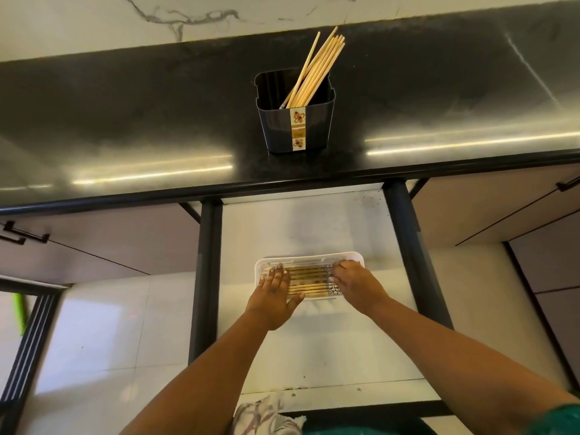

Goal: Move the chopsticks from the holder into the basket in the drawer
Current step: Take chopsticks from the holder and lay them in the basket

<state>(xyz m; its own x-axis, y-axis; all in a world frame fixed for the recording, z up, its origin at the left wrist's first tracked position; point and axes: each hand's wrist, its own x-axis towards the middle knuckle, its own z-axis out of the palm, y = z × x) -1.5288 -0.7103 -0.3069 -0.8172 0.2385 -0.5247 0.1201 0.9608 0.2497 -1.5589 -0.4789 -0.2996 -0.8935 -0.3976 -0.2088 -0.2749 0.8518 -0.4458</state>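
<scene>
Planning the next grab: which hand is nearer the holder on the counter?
Right, marginally. Both hands lie low in the basket in the drawer, far below the holder: the left hand on the chopsticks' left end, the right hand on their right end.

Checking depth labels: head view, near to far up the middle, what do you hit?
Cloth → drawer → basket with both hands in it → counter → holder → wall.
</scene>
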